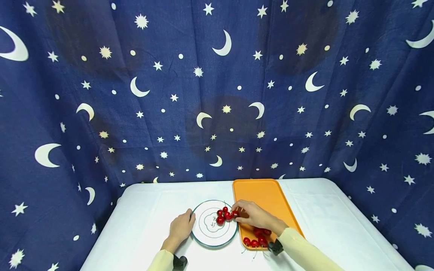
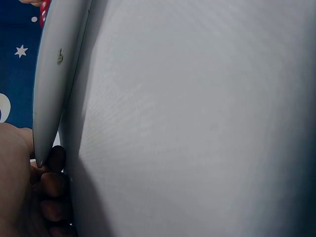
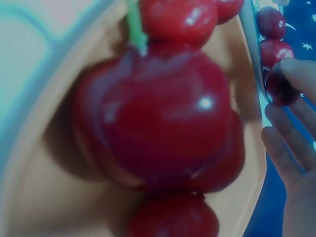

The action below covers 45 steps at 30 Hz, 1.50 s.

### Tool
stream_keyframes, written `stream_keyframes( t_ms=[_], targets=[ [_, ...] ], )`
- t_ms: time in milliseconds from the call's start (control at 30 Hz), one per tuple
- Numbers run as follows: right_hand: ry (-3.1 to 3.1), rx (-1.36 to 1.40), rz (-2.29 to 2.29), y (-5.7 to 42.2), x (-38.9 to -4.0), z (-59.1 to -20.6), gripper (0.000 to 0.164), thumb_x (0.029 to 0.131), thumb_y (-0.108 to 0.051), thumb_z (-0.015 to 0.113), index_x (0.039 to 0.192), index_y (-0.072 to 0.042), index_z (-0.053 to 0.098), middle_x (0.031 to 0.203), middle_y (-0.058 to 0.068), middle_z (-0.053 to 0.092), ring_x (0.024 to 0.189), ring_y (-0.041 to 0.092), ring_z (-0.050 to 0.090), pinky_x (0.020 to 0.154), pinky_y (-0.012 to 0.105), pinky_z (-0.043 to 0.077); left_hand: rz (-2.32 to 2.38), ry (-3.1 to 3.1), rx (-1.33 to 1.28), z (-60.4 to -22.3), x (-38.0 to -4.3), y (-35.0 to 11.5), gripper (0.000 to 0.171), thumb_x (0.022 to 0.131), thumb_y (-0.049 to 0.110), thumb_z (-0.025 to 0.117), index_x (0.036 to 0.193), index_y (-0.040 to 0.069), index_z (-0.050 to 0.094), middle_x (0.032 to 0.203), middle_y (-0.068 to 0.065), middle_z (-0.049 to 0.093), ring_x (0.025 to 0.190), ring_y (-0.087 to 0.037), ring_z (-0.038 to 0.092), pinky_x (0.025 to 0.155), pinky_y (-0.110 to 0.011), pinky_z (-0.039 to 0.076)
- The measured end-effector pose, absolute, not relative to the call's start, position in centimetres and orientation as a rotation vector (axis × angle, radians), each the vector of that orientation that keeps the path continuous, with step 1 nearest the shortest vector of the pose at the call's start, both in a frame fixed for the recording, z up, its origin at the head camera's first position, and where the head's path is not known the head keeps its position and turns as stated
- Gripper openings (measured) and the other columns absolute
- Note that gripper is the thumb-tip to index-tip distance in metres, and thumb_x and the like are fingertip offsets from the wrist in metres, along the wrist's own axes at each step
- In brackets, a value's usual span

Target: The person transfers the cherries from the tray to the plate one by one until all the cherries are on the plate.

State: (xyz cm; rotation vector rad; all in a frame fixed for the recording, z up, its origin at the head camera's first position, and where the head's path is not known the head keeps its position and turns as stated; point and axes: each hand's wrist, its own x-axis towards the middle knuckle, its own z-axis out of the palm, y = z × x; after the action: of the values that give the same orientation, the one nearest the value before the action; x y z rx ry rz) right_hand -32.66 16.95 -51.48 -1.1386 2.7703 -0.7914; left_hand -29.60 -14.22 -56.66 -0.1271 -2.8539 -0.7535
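Observation:
A white plate (image 1: 203, 235) with a dark rim and a drawn pattern lies on the table. My left hand (image 1: 181, 227) grips its left edge; in the left wrist view the rim sits between thumb side and curled fingers (image 2: 54, 183). At the plate's right edge my right hand (image 1: 254, 216) pinches a red cherry (image 3: 281, 88) between thumb and fingertips. Several other cherries (image 1: 220, 220) cluster on the plate's upper right, close to the pinched one. Below the right forearm, more cherries (image 1: 262, 240) with green stems lie in the orange tray (image 1: 264, 192), partly hidden by the wrist.
The tray runs lengthwise just right of the plate, its near end under my right arm. A white cloth (image 1: 145, 218) covers the table. Behind and around it hangs a blue curtain (image 1: 190, 143) with moons and stars.

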Motion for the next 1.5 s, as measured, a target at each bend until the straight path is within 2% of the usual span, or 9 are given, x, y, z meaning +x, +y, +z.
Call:
stream_keyframes(
  t_ms=[200, 400, 600, 767, 967, 1133, 1233, 1367, 1500],
  targets=[
    [2.759, -1.080, -0.812, 16.4, -32.8, -51.7, 0.029, 0.096, -0.027, 0.074, 0.121, -0.015, 0.065, 0.111, -0.004, 0.069, 0.096, 0.011, 0.061, 0.089, 0.028, 0.055, -0.758, -2.850, -0.125, -56.6, -29.5, -14.1, 0.022, 0.106, 0.025, 0.051, 0.099, 0.009, 0.064, 0.065, -0.001, 0.053, 0.057, -0.013, 0.044, 0.056, -0.029, 0.032],
    [2.789, -1.079, -0.768, 16.1, -32.9, -52.3, 0.031, 0.095, -0.030, 0.075, 0.122, -0.018, 0.066, 0.112, -0.007, 0.068, 0.095, 0.009, 0.057, 0.090, 0.026, 0.053, -0.741, -2.856, -0.115, -56.7, -29.6, -14.1, 0.024, 0.106, 0.027, 0.051, 0.103, 0.007, 0.065, 0.070, -0.004, 0.060, 0.060, -0.015, 0.050, 0.058, -0.033, 0.039],
    [2.844, -1.069, -0.726, 15.9, -32.8, -52.4, 0.031, 0.094, -0.033, 0.076, 0.122, -0.022, 0.067, 0.115, -0.009, 0.067, 0.102, 0.013, 0.056, 0.096, 0.032, 0.052, -0.739, -2.860, -0.110, -56.6, -29.8, -14.1, 0.026, 0.106, 0.027, 0.051, 0.107, 0.006, 0.066, 0.074, -0.007, 0.064, 0.062, -0.019, 0.054, 0.059, -0.036, 0.042],
    [2.858, -1.077, -0.725, 15.6, -32.8, -52.3, 0.029, 0.095, -0.035, 0.075, 0.120, -0.023, 0.067, 0.113, -0.009, 0.067, 0.101, 0.015, 0.056, 0.092, 0.032, 0.050, -0.734, -2.852, -0.112, -56.3, -29.7, -14.2, 0.027, 0.106, 0.027, 0.052, 0.111, 0.004, 0.067, 0.080, -0.010, 0.069, 0.066, -0.022, 0.061, 0.063, -0.040, 0.048],
    [2.862, -1.045, -0.702, 15.4, -32.8, -52.3, 0.030, 0.094, -0.036, 0.076, 0.120, -0.025, 0.067, 0.114, -0.010, 0.066, 0.101, 0.013, 0.055, 0.092, 0.032, 0.051, -0.743, -2.870, -0.100, -56.3, -29.6, -14.2, 0.029, 0.106, 0.027, 0.052, 0.113, 0.004, 0.067, 0.084, -0.011, 0.071, 0.069, -0.023, 0.063, 0.065, -0.041, 0.049],
    [2.841, -1.035, -0.705, 15.7, -32.8, -52.5, 0.033, 0.094, -0.039, 0.074, 0.124, -0.026, 0.066, 0.115, -0.010, 0.065, 0.098, 0.010, 0.053, 0.086, 0.028, 0.048, -0.741, -2.869, -0.102, -56.5, -29.6, -14.1, 0.029, 0.106, 0.027, 0.052, 0.114, 0.004, 0.067, 0.087, -0.012, 0.072, 0.072, -0.026, 0.066, 0.068, -0.044, 0.051],
    [2.821, -1.033, -0.731, 16.1, -32.7, -52.5, 0.039, 0.095, -0.042, 0.072, 0.129, -0.024, 0.064, 0.120, -0.008, 0.065, 0.101, 0.011, 0.055, 0.090, 0.030, 0.050, -0.742, -2.865, -0.103, -56.5, -29.7, -14.0, 0.030, 0.106, 0.027, 0.051, 0.115, 0.003, 0.067, 0.088, -0.012, 0.073, 0.074, -0.027, 0.067, 0.070, -0.045, 0.052],
    [2.793, -1.013, -0.791, 16.8, -32.6, -52.5, 0.045, 0.097, -0.043, 0.069, 0.134, -0.019, 0.060, 0.127, -0.004, 0.065, 0.107, 0.014, 0.058, 0.099, 0.035, 0.052, -0.718, -2.859, -0.104, -56.7, -29.6, -14.1, 0.025, 0.106, 0.026, 0.051, 0.106, 0.006, 0.066, 0.077, -0.008, 0.068, 0.065, -0.021, 0.061, 0.062, -0.037, 0.048],
    [2.761, -1.043, -0.842, 17.5, -32.7, -52.3, 0.042, 0.100, -0.037, 0.067, 0.132, -0.013, 0.059, 0.123, 0.003, 0.067, 0.104, 0.020, 0.060, 0.094, 0.034, 0.053, -0.709, -2.852, -0.118, -56.9, -29.6, -14.1, 0.023, 0.106, 0.025, 0.051, 0.093, 0.010, 0.062, 0.063, 0.000, 0.051, 0.054, -0.013, 0.043, 0.053, -0.027, 0.033]
  ],
)
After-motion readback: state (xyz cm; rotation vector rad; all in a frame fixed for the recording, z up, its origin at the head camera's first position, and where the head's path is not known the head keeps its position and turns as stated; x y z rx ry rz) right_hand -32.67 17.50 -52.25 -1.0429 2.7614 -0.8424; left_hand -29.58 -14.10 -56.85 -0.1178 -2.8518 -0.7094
